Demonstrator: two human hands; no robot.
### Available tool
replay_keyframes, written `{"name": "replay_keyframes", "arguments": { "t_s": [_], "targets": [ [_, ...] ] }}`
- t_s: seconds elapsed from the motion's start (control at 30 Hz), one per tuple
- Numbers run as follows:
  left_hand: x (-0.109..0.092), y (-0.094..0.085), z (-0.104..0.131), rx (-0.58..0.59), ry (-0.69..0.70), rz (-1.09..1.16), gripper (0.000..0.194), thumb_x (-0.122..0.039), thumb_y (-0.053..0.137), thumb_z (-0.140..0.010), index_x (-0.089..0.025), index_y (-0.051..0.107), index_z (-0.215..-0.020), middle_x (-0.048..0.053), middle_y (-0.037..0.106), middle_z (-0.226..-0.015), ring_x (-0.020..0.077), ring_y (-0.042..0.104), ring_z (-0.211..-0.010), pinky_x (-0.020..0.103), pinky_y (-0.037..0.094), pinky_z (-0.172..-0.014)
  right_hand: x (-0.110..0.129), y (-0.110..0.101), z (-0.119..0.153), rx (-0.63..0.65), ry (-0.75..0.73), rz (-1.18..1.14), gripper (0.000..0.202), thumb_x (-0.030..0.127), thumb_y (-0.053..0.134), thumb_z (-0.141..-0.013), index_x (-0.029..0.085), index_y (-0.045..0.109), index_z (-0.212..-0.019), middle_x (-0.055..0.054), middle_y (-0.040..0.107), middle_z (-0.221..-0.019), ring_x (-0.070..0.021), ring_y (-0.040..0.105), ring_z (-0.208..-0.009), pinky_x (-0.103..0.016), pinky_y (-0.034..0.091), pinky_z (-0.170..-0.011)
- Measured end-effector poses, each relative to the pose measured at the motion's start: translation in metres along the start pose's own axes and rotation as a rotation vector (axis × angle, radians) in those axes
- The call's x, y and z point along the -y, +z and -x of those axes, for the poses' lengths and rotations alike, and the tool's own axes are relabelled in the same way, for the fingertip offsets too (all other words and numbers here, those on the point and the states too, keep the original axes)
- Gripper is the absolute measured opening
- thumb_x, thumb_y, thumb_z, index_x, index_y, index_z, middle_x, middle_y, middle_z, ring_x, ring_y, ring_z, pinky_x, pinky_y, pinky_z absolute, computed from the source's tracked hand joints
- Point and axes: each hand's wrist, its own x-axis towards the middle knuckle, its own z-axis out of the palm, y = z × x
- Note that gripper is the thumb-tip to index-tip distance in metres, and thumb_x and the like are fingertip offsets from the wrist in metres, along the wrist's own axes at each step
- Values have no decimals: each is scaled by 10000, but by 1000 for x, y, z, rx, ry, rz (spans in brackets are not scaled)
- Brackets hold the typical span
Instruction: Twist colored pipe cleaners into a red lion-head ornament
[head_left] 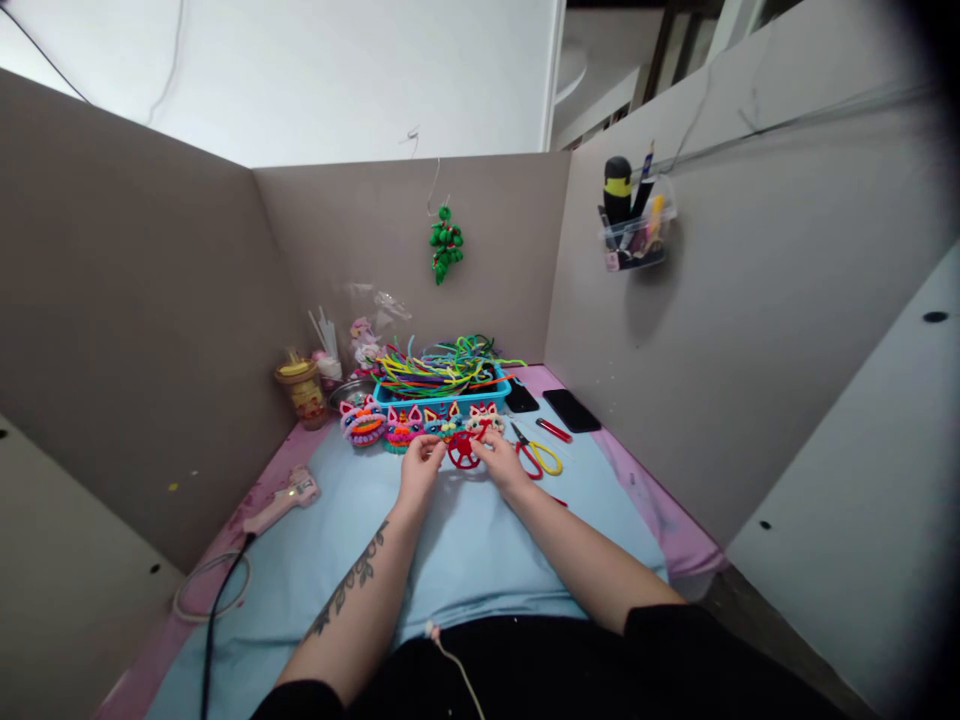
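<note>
Between my two hands is a red wheel-shaped piece (pixel 463 451) that looks bent from pipe cleaners, held just above the blue cloth (pixel 360 530). My left hand (pixel 423 462) pinches its left edge with thumb and fingers. On the other side my right hand (pixel 498 458) is closed on its upper right part. Behind the hands stand several colourful fuzzy animal-face pieces (pixel 363 422) in a row. Close to my right hand lie scissors (pixel 553 459) with one red and one yellow handle.
A blue basket (pixel 384 404) heaped with coloured pipe cleaners (pixel 450 368) stands at the back. A pink glue gun (pixel 281 502) with a black cable lies left. Right are a red-handled tool (pixel 553 430) and a black phone (pixel 571 410). Grey partitions (pixel 405 220) enclose the table; a cup (pixel 303 390) sits back left.
</note>
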Motion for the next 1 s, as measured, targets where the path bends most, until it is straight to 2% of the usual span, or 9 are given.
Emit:
{"name": "replay_keyframes", "arguments": {
  "t_s": [0.1, 0.23, 0.43, 0.67, 0.83, 1.0],
  "targets": [
    [0, 0, 1, 62, 37, -70, 278, -400, 655, -630, -138, 610, -714, 9, 603, -639, 107, 511, -566, 221, 388, -561, -1, 0, -1, -16, 35, -48, 201, 391, 630, -670, 191, 620, -655, -54, 606, -991, -219, 510, -1018, -375, 314, -971],
    [-3, 3, 7, 138, 10, -108, 287, -409, 658, -633, -133, 661, -710, 23, 639, -676, 127, 530, -610, 235, 393, -608, 0, 2, 0, 6, 46, -84, 228, 416, 618, -681, 188, 627, -680, -57, 616, -981, -217, 522, -1008, -373, 334, -955],
    [-4, 3, 7, 137, -44, -51, 316, -416, 687, -607, -125, 679, -732, 29, 648, -670, 135, 533, -624, 237, 391, -623, 5, 3, 3, 47, -6, -33, 237, 421, 605, -699, 185, 618, -684, -46, 616, -902, -207, 536, -963, -357, 361, -928],
    [-6, 5, 9, 97, -97, -11, 363, -400, 744, -536, -118, 679, -757, 28, 626, -640, 119, 503, -564, 221, 363, -545, 5, 4, 5, 77, 4, -62, 230, 412, 610, -702, 183, 611, -722, -28, 611, -837, -191, 547, -892, -341, 404, -860],
    [-8, 4, 11, 123, -43, -13, 332, -417, 724, -558, -121, 659, -693, 15, 607, -604, 103, 479, -530, 210, 349, -518, 3, 4, 6, 104, 16, -73, 218, 398, 623, -694, 185, 614, -739, -31, 613, -864, -185, 548, -905, -313, 419, -832],
    [-9, 4, 10, 151, 22, -43, 300, -415, 689, -607, -122, 637, -641, 5, 583, -578, 94, 467, -529, 205, 348, -521, 3, 4, 6, 108, 20, -66, 204, 385, 635, -685, 190, 612, -737, -28, 614, -882, -189, 549, -929, -325, 399, -872]
  ]
}}
